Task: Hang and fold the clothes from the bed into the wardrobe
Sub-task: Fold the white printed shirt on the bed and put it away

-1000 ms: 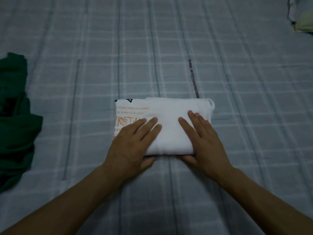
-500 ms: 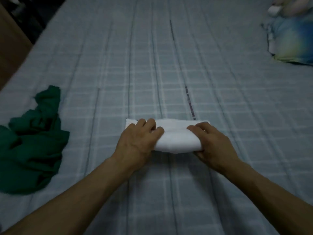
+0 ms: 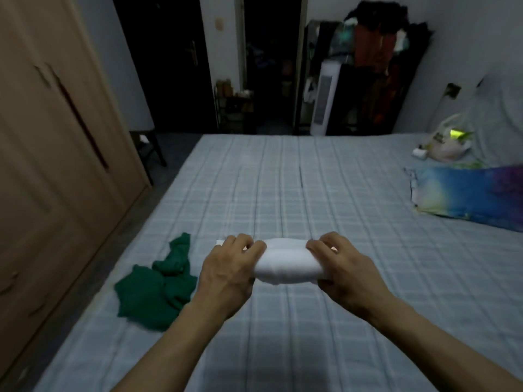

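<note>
Fingers [image 3: 244, 244] of both hands curled round folded white garment [image 3: 285, 264], one each end.

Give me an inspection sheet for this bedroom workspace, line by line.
Surface: bed with a pale checked cover, flat.
Job's things: folded white garment held over the bed; crumpled green garment lying near the bed's left edge; wardrobe at left, doors closed.
Clutter: multicoloured pillow and a plastic bag at the right side of the bed.
Grippers: left hand and right hand each grip one end of the white garment.
Cables: nothing seen.
Surroundings: dark doorway, a clothes rack loaded with garments, and a white tower appliance beyond the bed.
</note>
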Demonstrator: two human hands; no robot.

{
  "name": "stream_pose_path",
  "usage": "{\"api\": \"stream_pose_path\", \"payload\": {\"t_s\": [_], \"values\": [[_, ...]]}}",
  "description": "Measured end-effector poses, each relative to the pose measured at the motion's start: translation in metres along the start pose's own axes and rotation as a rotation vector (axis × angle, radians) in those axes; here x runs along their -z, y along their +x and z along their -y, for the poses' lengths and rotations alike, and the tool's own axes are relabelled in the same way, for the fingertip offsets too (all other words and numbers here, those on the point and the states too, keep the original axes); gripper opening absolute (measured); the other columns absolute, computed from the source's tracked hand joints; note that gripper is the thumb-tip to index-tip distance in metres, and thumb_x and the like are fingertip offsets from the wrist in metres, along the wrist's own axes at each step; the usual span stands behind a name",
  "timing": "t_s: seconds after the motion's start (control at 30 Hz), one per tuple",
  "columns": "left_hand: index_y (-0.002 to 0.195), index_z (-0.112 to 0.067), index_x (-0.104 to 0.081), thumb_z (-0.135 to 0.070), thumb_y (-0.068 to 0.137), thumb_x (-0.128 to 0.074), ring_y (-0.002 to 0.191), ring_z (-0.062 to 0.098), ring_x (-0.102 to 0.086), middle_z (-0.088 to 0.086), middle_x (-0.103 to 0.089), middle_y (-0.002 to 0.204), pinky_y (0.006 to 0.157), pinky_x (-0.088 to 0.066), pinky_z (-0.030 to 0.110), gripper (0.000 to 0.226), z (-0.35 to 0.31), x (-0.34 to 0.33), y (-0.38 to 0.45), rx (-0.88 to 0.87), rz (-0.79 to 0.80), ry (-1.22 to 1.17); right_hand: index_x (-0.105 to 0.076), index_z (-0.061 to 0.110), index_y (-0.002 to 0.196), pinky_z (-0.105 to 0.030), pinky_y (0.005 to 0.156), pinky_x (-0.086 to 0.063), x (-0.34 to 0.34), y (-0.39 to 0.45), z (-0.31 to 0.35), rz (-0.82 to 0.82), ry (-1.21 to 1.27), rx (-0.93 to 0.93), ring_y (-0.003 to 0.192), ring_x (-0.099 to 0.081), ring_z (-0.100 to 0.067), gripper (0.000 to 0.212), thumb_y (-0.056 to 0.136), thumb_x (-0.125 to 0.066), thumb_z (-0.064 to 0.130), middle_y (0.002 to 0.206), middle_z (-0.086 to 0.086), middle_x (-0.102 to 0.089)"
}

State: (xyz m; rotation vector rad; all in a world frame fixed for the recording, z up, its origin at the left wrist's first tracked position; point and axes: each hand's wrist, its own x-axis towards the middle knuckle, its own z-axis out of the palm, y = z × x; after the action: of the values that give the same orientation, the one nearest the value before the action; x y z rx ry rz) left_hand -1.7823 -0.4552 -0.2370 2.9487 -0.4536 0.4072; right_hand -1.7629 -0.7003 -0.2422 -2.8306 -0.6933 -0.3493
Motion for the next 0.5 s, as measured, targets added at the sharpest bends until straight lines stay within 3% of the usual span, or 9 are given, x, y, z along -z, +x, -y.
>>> {"api": "stream_pose_path", "payload": {"t_s": [0.1, 0.23, 0.5], "values": [[0.106, -0.021, -0.061, -0.014, 0.059, -0.078, 0.078, 0.028, -0.058, 0.003, -0.061, 0.099, 0.056, -0.047, 0.039, 0.051, 0.004, 0.064, -0.017, 0.029, -0.051, 0.009, -0.055, 0.024, 0.118, -0.031, 0.053, -0.047, 0.051, 0.009, 0.032, -0.069, -0.002, 0.080, 0.088, -0.058, -0.024, 0.063, 0.061, -0.084, 0.025, 0.110, 0.000, -0.055], [0.107, -0.018, -0.060, -0.011, 0.053, -0.079, 0.078, 0.033, -0.060, 0.007, -0.062, 0.096, 0.056, -0.051, 0.039, 0.058, 0.010, 0.140, -0.042, 0.090, -0.072, 0.074, -0.063, 0.019, 0.113, -0.036, 0.071, -0.046, 0.105, 0.025, 0.076, -0.112, -0.054, 0.197, 0.090, -0.056, -0.027, 0.056, 0.060, -0.081, 0.029, 0.102, -0.003, -0.060], [0.110, -0.015, -0.061, -0.009, 0.064, -0.072, 0.085, 0.033, -0.057, 0.008, -0.061, 0.102, 0.064, -0.051, 0.045, 0.048, 0.061, 0.237, -0.095, 0.125, -0.188, 0.226, -0.059, 0.021, 0.115, -0.036, 0.069, -0.045, 0.154, 0.055, 0.170, -0.208, -0.046, 0.338, 0.089, -0.054, -0.025, 0.060, 0.062, -0.082, 0.036, 0.105, -0.004, -0.058]]}}
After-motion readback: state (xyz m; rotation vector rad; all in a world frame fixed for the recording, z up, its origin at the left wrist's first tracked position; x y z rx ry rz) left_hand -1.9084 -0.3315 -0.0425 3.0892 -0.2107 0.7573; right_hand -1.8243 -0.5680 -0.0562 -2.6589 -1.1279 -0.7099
